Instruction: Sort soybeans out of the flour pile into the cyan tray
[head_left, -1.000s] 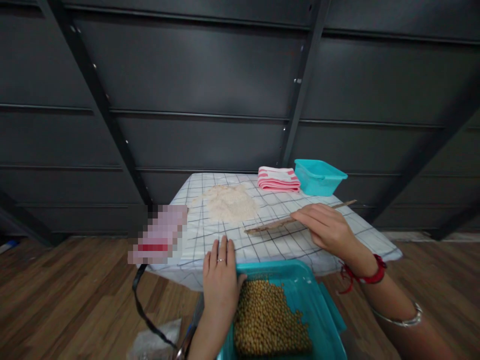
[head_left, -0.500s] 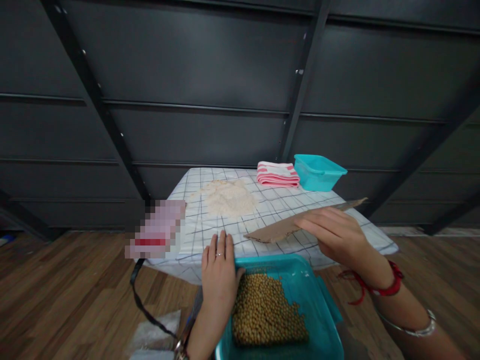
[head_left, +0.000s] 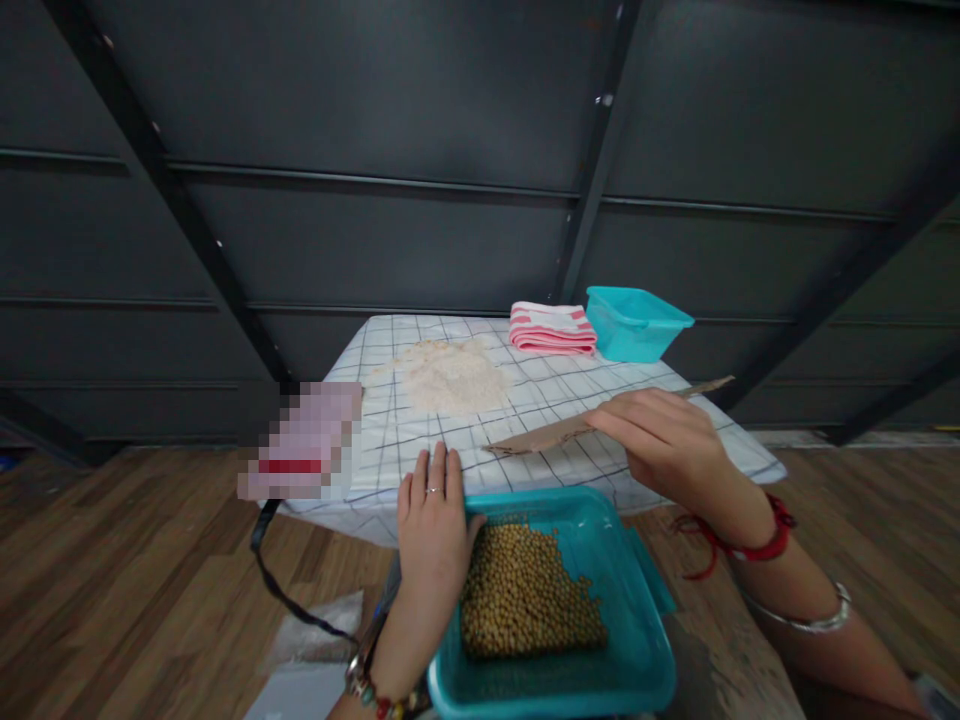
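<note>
My right hand (head_left: 667,440) is closed around a long strip of cardboard (head_left: 547,434), whose lower edge is on or just above the checked cloth. My left hand (head_left: 433,520) lies with fingers stretched at the near edge of the cloth, its thumb by the left rim of a teal basin. The teal basin (head_left: 555,680) stands in front of me and holds a heap of yellowish round beans (head_left: 529,595). Beyond my hands, a pale, grain-like heap (head_left: 454,378) is spread over the cloth.
The checked cloth (head_left: 390,440) covers a table against a dark panelled wall (head_left: 375,90). A folded pink-and-white towel (head_left: 553,330) and a smaller turquoise box (head_left: 634,325) sit at the back right. At left is a blurred pinkish object (head_left: 311,435) with a black strap (head_left: 281,590).
The view has tilted down slightly, so the table and its things sit higher in the picture. The cardboard looks narrower, more edge-on. Both hands keep nearly the same places.
</note>
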